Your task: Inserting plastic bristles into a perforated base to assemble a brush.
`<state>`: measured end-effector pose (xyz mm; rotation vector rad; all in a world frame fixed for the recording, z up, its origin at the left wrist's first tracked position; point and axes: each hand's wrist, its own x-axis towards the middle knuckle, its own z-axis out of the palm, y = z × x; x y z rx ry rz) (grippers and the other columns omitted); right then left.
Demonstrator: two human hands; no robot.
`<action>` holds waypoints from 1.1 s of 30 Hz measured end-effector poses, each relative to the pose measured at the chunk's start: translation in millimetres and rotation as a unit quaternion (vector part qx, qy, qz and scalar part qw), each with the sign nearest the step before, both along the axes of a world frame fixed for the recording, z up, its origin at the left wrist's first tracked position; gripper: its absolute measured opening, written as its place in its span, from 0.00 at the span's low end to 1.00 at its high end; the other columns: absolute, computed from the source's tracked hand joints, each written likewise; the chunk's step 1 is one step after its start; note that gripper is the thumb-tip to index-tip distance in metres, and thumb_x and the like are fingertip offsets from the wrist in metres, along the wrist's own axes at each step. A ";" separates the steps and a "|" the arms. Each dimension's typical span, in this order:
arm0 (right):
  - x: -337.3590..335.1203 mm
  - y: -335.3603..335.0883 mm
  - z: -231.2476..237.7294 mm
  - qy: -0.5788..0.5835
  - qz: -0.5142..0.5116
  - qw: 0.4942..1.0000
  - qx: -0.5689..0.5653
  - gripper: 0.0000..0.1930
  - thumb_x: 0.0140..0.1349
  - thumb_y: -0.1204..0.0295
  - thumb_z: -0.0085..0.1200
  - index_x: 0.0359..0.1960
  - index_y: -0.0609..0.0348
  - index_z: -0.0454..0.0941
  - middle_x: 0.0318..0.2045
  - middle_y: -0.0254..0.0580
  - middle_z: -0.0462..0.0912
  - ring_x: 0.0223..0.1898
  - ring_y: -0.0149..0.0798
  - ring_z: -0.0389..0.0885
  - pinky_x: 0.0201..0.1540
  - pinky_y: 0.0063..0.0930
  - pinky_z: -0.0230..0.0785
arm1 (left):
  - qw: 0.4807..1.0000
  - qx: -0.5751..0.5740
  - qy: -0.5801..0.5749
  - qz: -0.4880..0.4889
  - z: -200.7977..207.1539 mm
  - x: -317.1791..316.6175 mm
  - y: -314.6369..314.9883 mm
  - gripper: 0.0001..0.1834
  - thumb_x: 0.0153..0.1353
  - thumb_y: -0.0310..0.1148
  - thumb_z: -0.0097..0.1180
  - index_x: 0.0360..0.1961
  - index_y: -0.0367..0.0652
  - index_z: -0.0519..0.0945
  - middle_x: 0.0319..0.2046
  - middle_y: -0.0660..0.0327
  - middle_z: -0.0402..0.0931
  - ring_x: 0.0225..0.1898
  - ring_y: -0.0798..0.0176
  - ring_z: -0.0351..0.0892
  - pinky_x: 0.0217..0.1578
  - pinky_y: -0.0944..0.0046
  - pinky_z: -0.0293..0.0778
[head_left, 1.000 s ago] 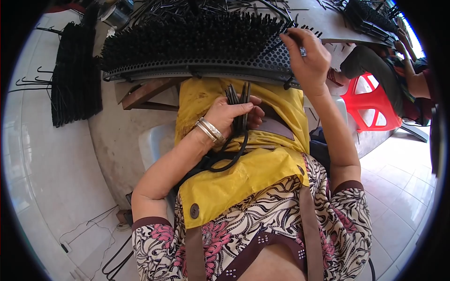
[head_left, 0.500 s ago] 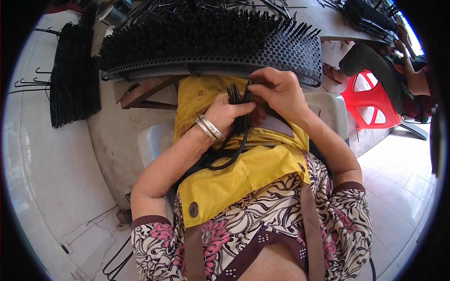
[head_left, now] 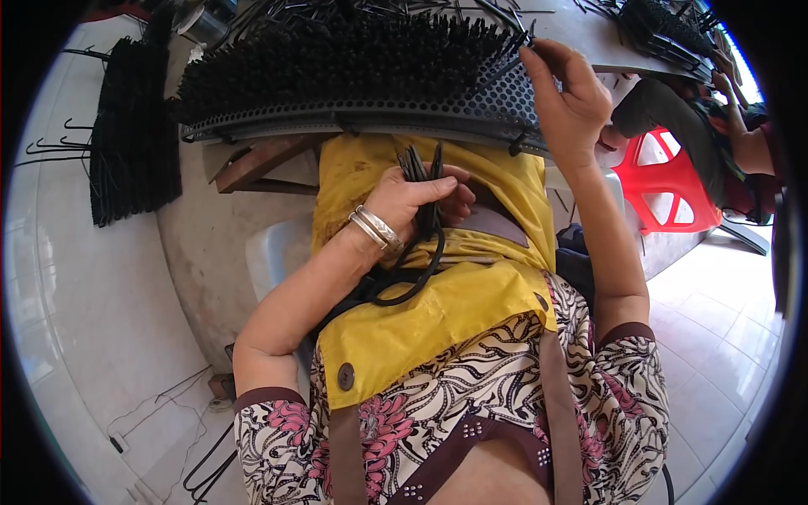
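Inside the curled left hand (head_left: 407,202) sit bunched black strips (head_left: 414,168).

No lettering, number or sign can be read around me at work. The dark button (head_left: 346,376) at the near left corner of my yellow apron (head_left: 438,295) may carry a small mark, too small to make out. My patterned blouse (head_left: 438,383) shows pink flowers and dark scrolls, no words; the far-left metal tin (head_left: 201,27) and right-hand red chair (head_left: 672,195) offer nothing legible.
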<state>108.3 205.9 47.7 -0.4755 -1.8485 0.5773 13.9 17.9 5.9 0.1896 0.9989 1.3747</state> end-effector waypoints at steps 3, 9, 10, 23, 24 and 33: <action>-3.8 -0.7 -6.9 -0.039 -0.008 0.994 0.098 0.08 0.49 0.78 0.60 0.31 0.64 0.77 0.25 0.38 0.79 0.24 0.28 0.76 0.29 0.18 0.68 | 1.000 0.004 0.005 -0.016 -1.2 -1.5 -1.1 0.15 0.54 0.29 0.56 0.42 0.33 0.75 0.31 0.52 0.77 0.31 0.57 0.78 0.34 0.61 0.75; -6.0 -5.5 -21.2 -0.180 0.100 0.965 0.164 0.11 0.49 0.79 0.57 0.36 0.61 0.76 0.19 0.43 0.70 0.20 0.44 0.71 0.23 0.33 0.63 | 1.000 0.008 -0.005 -0.018 0.8 -0.8 -0.6 0.15 0.54 0.29 0.56 0.42 0.33 0.74 0.31 0.52 0.78 0.31 0.57 0.78 0.35 0.62 0.75; -3.7 -10.5 -21.6 -0.180 0.100 0.965 0.164 0.11 0.49 0.79 0.57 0.36 0.61 0.76 0.19 0.43 0.70 0.20 0.44 0.71 0.23 0.33 0.63 | 1.000 0.012 -0.005 -0.018 0.5 -0.5 -0.4 0.15 0.54 0.29 0.56 0.42 0.33 0.74 0.30 0.52 0.78 0.31 0.57 0.78 0.35 0.62 0.75; 18.2 -51.2 -20.6 -0.176 0.263 0.814 -0.487 0.04 0.51 0.80 0.56 0.29 0.67 0.76 0.23 0.36 0.79 0.23 0.24 0.75 0.25 0.17 0.68 | 0.998 0.056 -0.020 -0.033 1.1 1.6 0.4 0.10 0.58 0.29 0.51 0.37 0.32 0.75 0.29 0.52 0.78 0.29 0.59 0.79 0.33 0.63 0.75; 18.9 -47.8 -20.8 -0.144 0.254 0.832 -0.472 0.05 0.51 0.80 0.56 0.30 0.67 0.76 0.23 0.37 0.79 0.24 0.25 0.76 0.26 0.17 0.69 | 0.998 0.056 -0.020 -0.033 -0.1 0.3 0.4 0.10 0.58 0.29 0.51 0.37 0.32 0.75 0.29 0.52 0.78 0.29 0.59 0.79 0.33 0.63 0.75; 18.8 10.6 -8.4 0.127 0.289 0.794 -0.519 0.07 0.58 0.80 0.49 0.37 0.70 0.73 0.30 0.49 0.79 0.30 0.38 0.80 0.34 0.31 0.77 | 0.997 0.025 -0.070 -0.022 -10.9 -7.6 -0.8 0.17 0.63 0.38 0.43 0.44 0.34 0.72 0.35 0.51 0.76 0.35 0.55 0.77 0.40 0.57 0.73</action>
